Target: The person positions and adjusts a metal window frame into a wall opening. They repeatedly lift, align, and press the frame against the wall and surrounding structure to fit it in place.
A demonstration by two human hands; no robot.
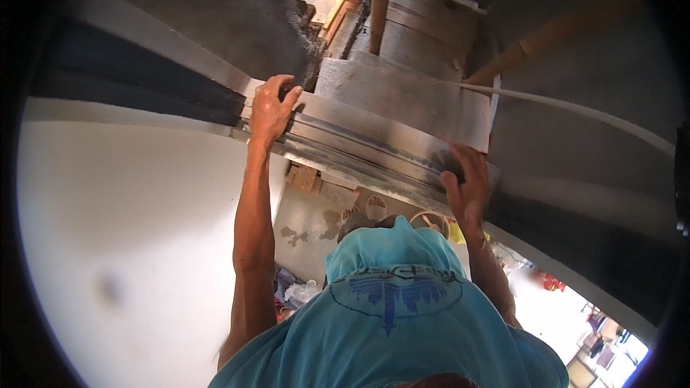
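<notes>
A long grooved sill, grey and dusty like a window track, runs across in front of me. My left hand rests on its left end; thumb and forefinger are apart, with nothing seen between them. Toward the sill's right end is my right hand, slightly blurred, its thumb and fingers spread. Whether the right palm presses on the sill, I cannot tell. Just beyond the sill lies a flat grey board, between my two hands.
Beyond stand an upright bamboo pole and a slanting one. A broken brick edge borders a bright gap. A pale hose-like line stretches right. Below are a white wall, sandals and a plastic bag.
</notes>
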